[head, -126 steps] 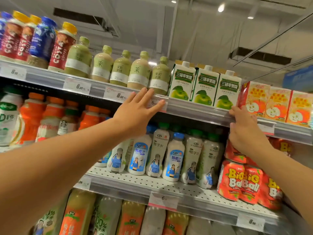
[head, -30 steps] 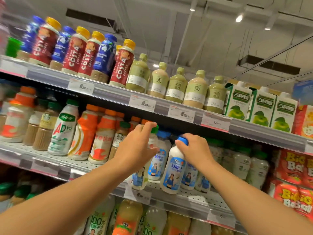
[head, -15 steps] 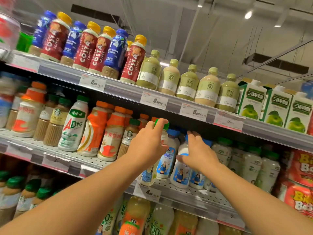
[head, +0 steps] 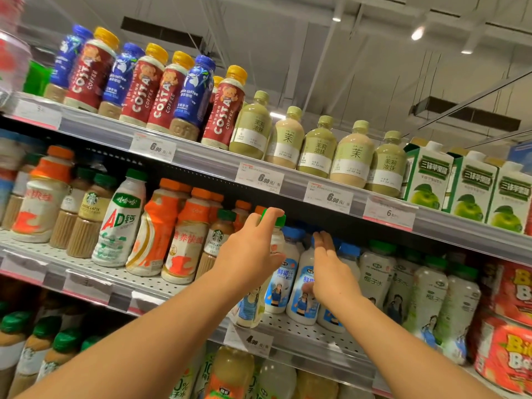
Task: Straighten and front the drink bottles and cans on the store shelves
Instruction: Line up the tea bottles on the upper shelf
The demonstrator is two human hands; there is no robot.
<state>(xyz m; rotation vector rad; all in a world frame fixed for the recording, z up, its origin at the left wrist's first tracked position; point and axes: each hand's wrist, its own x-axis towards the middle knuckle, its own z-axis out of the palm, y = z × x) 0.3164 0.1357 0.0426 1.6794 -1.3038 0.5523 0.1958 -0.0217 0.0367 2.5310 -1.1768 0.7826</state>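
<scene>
Green-capped bottle [head: 253, 300] in left hand [head: 250, 251]

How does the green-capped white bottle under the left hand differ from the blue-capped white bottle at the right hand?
The green-capped bottle has a green cap; the blue-capped bottle has a blue one. The left hand grips the green-capped bottle around its neck, while the right hand lies with straight fingers against the blue-capped bottle. The green-capped bottle stands nearer the shelf edge; the blue-capped bottle stands further back. Both are white bottles picturing a figure in blue.
</scene>
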